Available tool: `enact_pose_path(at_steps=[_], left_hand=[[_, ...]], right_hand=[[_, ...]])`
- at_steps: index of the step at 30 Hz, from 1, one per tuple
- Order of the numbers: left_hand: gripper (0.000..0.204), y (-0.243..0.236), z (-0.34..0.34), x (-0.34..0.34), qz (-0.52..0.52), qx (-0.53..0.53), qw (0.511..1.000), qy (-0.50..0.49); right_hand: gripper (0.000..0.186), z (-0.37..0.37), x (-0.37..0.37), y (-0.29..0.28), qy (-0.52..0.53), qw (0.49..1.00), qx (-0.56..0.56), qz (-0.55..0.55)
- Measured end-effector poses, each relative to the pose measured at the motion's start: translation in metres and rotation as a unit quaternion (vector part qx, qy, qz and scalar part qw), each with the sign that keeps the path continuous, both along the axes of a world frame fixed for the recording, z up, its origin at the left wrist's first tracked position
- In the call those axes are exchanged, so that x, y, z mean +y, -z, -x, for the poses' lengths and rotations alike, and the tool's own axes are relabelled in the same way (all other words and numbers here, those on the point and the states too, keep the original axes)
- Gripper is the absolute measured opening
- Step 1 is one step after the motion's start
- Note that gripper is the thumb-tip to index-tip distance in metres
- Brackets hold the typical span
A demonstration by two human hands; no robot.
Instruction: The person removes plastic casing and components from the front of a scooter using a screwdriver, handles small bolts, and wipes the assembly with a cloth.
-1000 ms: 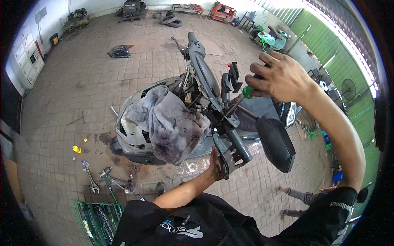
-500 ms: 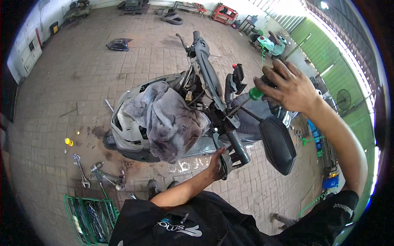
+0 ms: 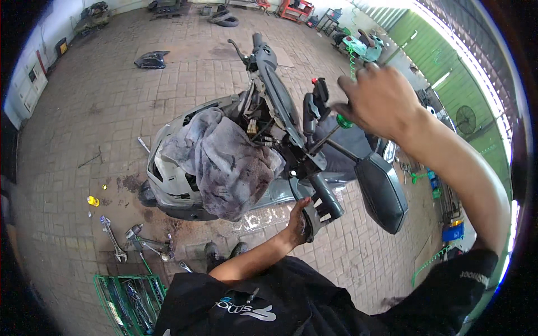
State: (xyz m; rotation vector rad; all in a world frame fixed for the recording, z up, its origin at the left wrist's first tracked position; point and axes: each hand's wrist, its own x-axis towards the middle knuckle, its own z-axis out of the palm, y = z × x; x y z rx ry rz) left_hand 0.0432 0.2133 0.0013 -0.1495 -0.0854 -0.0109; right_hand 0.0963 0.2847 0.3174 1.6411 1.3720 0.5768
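Observation:
A scooter (image 3: 168, 190) with its front panels partly off stands before me, its handlebar (image 3: 278, 95) running from far to near. At the near end, my left hand (image 3: 295, 225) is closed around the brake lever (image 3: 293, 190), fingertips reaching toward the black grip (image 3: 327, 196). High on the right, my right hand (image 3: 381, 103) is wrapped over a green-handled screwdriver (image 3: 344, 121). Its shaft slants down to the base of the mirror stalk; the tip's exact seat is hidden. The black mirror (image 3: 382, 193) hangs below that hand. A stained grey towel (image 3: 218, 168) drapes over the front body.
On the paved floor at left lie an adjustable wrench (image 3: 114, 239), a hammer-like tool (image 3: 134, 232), a yellow bottle (image 3: 93, 201) and a green crate of tools (image 3: 126, 302). A dark panel (image 3: 152, 60) lies farther off. Another scooter (image 3: 364, 47) stands at the back right.
My right hand has turned over the screwdriver handle, its back now facing up with the fingers curled away. The left hand keeps its hold. The whole view has shifted slightly.

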Motion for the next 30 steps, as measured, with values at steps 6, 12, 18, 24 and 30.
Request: enact_pose_path(at_steps=[6, 12, 18, 24, 30], left_hand=[[0.067, -0.001, 0.0, 0.001, -0.014, 0.005, 1.0, 0.004], [0.067, -0.006, 0.002, 0.0, -0.021, 0.03, 0.999, -0.01], [0.064, -0.006, 0.005, -0.001, -0.015, 0.03, 0.999, -0.024], [0.066, -0.008, 0.007, -0.003, -0.018, 0.055, 0.998, -0.026], [0.061, -0.003, 0.003, 0.001, -0.001, 0.028, 0.999, -0.021]], right_hand=[[0.033, -0.041, -0.033, -0.02, -0.329, 0.941, -0.053, 0.059], [0.021, -0.039, -0.016, -0.001, -0.264, 0.963, -0.053, -0.011], [0.014, -0.016, -0.001, -0.001, -0.1, 0.992, -0.066, 0.027], [0.009, -0.009, 0.009, -0.001, -0.044, 0.993, -0.104, 0.041], [0.014, 0.005, 0.034, -0.01, 0.062, 0.988, -0.082, 0.114]])
